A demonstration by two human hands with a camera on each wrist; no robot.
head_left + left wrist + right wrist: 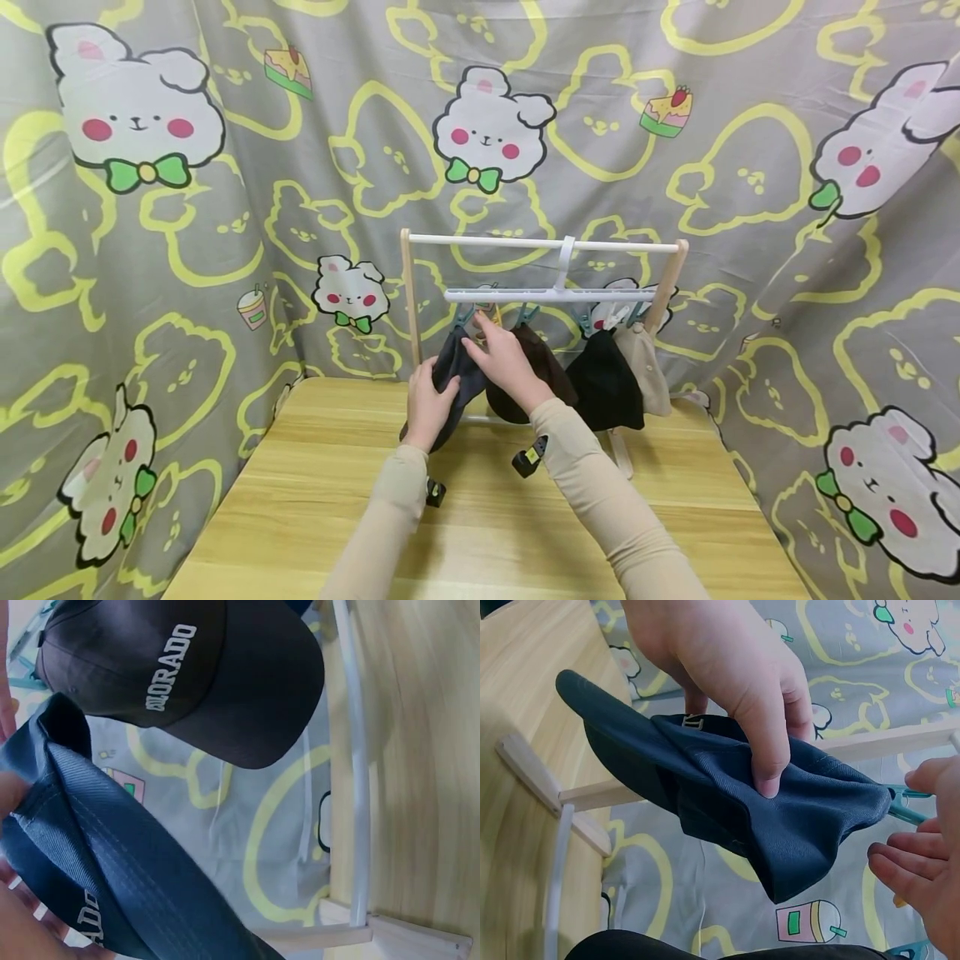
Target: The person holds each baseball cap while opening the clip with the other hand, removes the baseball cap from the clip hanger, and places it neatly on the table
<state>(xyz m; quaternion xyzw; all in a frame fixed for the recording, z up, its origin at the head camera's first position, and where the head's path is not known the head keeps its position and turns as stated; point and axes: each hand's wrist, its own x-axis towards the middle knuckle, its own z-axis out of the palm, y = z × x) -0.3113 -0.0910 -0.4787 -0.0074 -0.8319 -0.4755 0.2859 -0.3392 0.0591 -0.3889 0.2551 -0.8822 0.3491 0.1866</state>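
My left hand [429,404] grips a navy baseball cap [795,802] by its crown, with the thumb pressed on the cloth and the fingers on the far side. Pale lettering shows on its front in the left wrist view. At the cap's back edge is a teal clothespin [906,814], and my right hand [506,358] pinches its ends between thumb and finger. The clothespin hangs from a white clip hanger [510,295]. Beside the navy cap hangs a dark brown cap [255,690] with white COLORADO lettering.
A small wooden rack [411,292] with a white top bar [487,241] stands on the wooden table [315,483]. Farther right hang a black cap [606,383] and a beige cap [647,367] from clips. A patterned grey curtain [315,167] encloses the back and sides.
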